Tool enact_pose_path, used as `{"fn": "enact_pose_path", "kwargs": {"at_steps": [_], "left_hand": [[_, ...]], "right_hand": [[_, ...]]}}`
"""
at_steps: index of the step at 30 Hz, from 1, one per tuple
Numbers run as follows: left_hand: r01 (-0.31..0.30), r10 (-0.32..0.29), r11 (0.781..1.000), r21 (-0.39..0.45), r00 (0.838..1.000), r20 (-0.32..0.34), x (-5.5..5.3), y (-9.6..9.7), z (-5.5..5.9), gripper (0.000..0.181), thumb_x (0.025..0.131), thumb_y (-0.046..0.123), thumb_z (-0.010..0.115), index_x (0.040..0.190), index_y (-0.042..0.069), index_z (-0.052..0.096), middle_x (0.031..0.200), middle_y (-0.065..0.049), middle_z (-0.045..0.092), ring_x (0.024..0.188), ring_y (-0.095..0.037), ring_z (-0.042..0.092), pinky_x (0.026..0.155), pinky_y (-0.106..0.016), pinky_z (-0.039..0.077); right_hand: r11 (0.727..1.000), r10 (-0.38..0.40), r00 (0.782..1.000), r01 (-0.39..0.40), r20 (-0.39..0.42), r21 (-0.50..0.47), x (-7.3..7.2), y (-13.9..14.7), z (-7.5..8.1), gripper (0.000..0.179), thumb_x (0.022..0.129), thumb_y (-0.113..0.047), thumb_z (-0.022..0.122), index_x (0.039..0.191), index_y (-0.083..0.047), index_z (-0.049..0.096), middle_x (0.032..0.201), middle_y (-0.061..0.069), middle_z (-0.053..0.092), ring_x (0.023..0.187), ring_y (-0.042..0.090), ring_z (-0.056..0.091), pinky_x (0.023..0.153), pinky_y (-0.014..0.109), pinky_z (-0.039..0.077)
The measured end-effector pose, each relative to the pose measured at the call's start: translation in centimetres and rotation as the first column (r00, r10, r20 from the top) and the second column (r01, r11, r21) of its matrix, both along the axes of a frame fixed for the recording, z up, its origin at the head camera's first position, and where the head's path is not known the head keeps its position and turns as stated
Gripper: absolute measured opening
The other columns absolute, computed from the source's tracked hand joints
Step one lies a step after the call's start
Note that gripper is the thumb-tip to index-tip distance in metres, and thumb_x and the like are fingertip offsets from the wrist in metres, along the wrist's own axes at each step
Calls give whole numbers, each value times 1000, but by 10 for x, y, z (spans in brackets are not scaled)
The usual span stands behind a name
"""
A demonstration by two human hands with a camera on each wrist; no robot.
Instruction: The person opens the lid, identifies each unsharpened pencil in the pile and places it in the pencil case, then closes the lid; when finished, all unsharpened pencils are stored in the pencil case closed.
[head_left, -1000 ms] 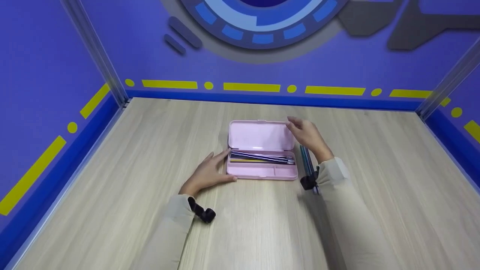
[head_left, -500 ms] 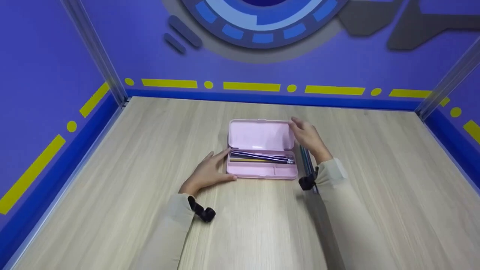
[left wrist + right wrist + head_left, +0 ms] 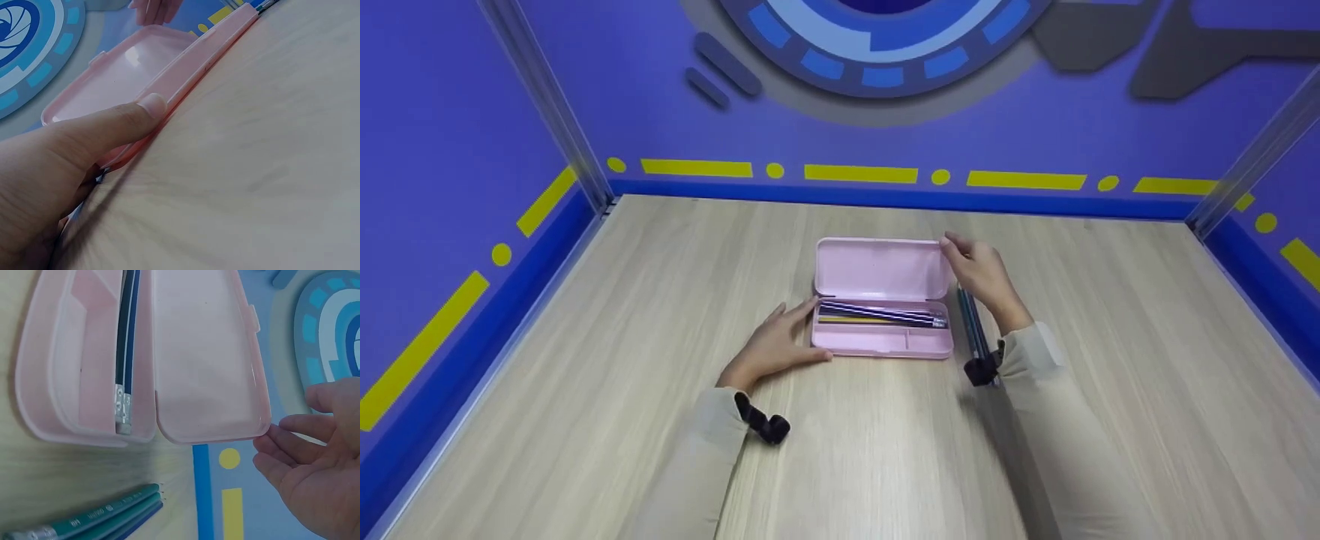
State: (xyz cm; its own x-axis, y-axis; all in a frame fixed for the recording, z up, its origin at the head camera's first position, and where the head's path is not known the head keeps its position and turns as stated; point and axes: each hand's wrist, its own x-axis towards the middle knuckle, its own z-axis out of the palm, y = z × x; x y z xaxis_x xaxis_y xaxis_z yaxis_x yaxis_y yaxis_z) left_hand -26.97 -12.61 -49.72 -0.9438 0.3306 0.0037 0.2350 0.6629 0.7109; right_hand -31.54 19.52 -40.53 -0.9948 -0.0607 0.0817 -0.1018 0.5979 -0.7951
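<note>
A pink pencil case (image 3: 859, 343) lies open on the table, its lid (image 3: 881, 268) tipped back away from the person. Inside the rear compartment are several pencils (image 3: 877, 313), dark striped ones and a yellow one. My left hand (image 3: 775, 346) holds the case's left end, thumb along the front wall and fingers at the rear corner; the left wrist view shows that thumb (image 3: 121, 126) on the wall. At the lid's far right corner is my right hand (image 3: 981, 276), its bent fingertips touching the edge, as the right wrist view shows on the lid (image 3: 214, 360).
Several green and blue pencils (image 3: 971, 322) lie on the table just right of the case, partly under the right wrist. The wooden table (image 3: 675, 262) is bounded by blue walls (image 3: 855, 142) at the back and sides.
The lid has tilted up slightly, and its front clasp shows less than before. My right hand has shifted a little right along the lid's corner. The left hand stays put.
</note>
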Motion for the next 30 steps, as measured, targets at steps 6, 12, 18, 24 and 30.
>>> {"fn": "enact_pose_path", "kwargs": {"at_steps": [6, 12, 18, 24, 30], "left_hand": [[-11, 11, 1000, 7, 1000, 21, 1, 0, 2, 103, 68, 53, 81, 152, 26, 28, 155, -5, 32, 147, -42, 11, 118, -59, 14], [-18, 18, 1000, 11, 1000, 26, 2, 0, 2, 105, 68, 53, 82, 153, 26, 26, 156, -7, 32, 147, -42, 11, 117, -60, 15], [-17, 17, 1000, 15, 1000, 14, 2, 1, 3, 108, 67, 52, 83, 153, 17, 27, 157, -10, 29, 146, -43, 13, 117, -60, 16], [-20, 20, 1000, 9, 1000, 11, 1, 1, 2, 110, 67, 51, 83, 153, 16, 24, 155, -11, 32, 146, -43, 14, 118, -57, 18], [-36, 35, 999, 14, 999, 23, 1, 1, 1, 111, 65, 51, 84, 153, 17, 25, 155, -12, 32, 147, -41, 14, 118, -58, 16]], "right_hand": [[998, 54, 992, -51, -114, 33, 9, 2, 0, 44, 101, -25, 49, 134, 4, 53, 133, 24, 54, 125, 35, 53, 106, 45, 44], [996, 87, 984, -82, -153, 38, 16, 6, -1, 38, 97, -26, 57, 119, 4, 64, 119, 20, 59, 111, 34, 59, 100, 47, 49], [985, 164, 979, -157, -118, 68, 26, 11, -7, 34, 96, -29, 59, 115, -1, 64, 109, 15, 66, 103, 26, 63, 95, 42, 52], [946, 279, 959, -265, -55, 187, 39, 17, -17, 43, 97, -41, 54, 123, -8, 65, 119, 13, 68, 106, 26, 63, 91, 47, 53], [880, 409, 910, -374, -66, 292, 52, 20, -23, 44, 94, -38, 59, 130, -13, 62, 132, 9, 61, 124, 28, 57, 100, 47, 48]]}}
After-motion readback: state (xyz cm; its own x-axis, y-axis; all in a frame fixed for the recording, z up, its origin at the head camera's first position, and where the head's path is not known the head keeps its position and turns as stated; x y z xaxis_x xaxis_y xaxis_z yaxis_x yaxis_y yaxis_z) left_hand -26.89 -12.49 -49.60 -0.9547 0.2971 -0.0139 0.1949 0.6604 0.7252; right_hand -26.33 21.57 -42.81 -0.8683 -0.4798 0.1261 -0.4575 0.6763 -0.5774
